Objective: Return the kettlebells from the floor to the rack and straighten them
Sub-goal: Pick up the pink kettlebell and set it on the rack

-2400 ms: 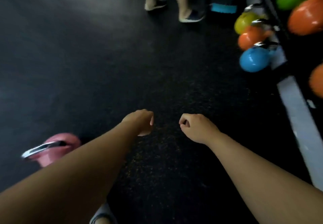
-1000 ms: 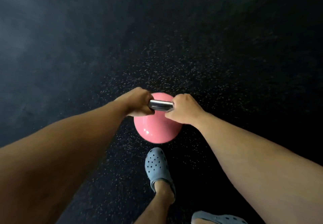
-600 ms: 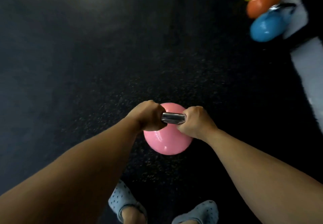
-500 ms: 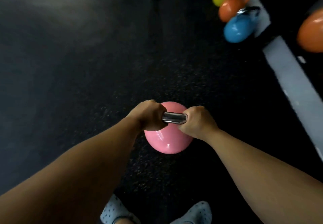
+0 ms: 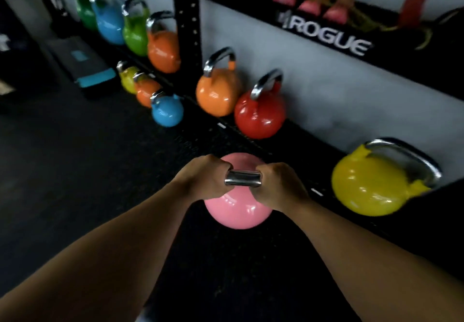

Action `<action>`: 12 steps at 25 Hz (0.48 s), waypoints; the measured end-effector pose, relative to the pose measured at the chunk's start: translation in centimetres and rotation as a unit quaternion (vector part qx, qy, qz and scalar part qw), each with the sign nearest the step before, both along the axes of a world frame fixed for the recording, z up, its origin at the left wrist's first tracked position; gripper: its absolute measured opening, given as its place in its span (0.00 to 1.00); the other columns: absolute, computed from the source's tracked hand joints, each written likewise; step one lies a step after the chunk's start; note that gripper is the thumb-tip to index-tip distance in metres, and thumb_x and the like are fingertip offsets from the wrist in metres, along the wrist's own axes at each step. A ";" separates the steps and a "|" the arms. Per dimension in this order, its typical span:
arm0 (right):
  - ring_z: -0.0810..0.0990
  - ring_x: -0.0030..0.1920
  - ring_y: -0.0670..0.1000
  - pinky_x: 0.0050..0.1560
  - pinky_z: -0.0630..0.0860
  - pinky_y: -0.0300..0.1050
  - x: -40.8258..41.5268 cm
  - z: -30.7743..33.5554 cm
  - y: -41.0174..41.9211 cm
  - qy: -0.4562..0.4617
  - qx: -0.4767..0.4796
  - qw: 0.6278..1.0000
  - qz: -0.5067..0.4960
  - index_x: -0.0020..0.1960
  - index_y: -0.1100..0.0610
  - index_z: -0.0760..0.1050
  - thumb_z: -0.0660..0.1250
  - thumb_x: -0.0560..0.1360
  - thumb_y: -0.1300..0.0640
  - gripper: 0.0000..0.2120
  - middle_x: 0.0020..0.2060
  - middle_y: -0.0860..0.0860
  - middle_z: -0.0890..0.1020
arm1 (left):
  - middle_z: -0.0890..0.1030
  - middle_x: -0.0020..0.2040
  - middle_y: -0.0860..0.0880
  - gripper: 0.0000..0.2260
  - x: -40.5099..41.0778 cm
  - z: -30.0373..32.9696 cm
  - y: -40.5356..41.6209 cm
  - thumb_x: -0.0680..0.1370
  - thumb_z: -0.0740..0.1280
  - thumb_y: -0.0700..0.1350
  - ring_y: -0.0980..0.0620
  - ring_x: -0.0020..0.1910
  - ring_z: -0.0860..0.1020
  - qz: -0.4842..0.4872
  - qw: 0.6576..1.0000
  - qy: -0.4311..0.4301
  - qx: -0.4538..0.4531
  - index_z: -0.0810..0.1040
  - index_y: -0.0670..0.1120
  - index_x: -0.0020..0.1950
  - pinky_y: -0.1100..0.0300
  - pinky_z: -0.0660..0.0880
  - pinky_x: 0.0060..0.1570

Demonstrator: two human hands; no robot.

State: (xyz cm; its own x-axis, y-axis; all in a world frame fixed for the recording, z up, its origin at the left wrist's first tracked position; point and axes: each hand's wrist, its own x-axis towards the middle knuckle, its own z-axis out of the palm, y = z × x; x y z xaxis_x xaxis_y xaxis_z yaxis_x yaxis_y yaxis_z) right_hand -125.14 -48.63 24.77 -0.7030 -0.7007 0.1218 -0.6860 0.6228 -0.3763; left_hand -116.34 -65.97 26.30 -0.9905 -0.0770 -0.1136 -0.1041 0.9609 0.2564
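- Both hands, left hand (image 5: 200, 178) and right hand (image 5: 278, 186), are gripping the pink kettlebell (image 5: 238, 211) by its steel handle, above dark speckled floor (image 5: 82, 161).
- Coloured kettlebells are sitting along the black rack (image 5: 187, 20) against a pale wall.

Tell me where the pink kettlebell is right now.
Head view, low centre: the pink kettlebell hangs from its steel handle in the left hand and right hand, before the rack's bottom shelf, between the red kettlebell and the yellow kettlebell.

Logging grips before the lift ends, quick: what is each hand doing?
Left hand: closed on the pink kettlebell handle.
Right hand: closed on the same handle.
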 end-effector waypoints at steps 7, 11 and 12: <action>0.84 0.43 0.62 0.40 0.80 0.49 -11.7 0.4 4.8 0.009 -0.008 0.986 -0.165 0.44 0.56 0.80 0.64 0.66 0.53 0.11 0.39 0.57 0.85 | 0.84 0.43 0.43 0.09 -16.0 0.9 3.4 0.73 0.66 0.50 0.39 0.43 0.83 -0.105 0.993 0.052 -0.016 0.79 0.45 0.43 0.54 0.75 0.38; 0.83 0.48 0.62 0.45 0.79 0.49 -15.8 1.5 4.9 0.010 -0.017 0.974 -0.227 0.51 0.54 0.82 0.66 0.68 0.56 0.13 0.45 0.59 0.85 | 0.84 0.49 0.43 0.10 -22.7 1.3 3.9 0.73 0.67 0.51 0.41 0.51 0.82 -0.127 0.991 0.033 0.031 0.80 0.49 0.51 0.51 0.79 0.46; 0.82 0.49 0.62 0.46 0.79 0.49 -17.1 1.4 5.1 0.015 -0.028 0.969 -0.244 0.53 0.54 0.82 0.67 0.68 0.57 0.14 0.46 0.59 0.85 | 0.84 0.50 0.43 0.11 -24.5 1.4 4.1 0.73 0.67 0.51 0.41 0.51 0.82 -0.138 0.989 0.036 0.033 0.80 0.49 0.53 0.51 0.79 0.47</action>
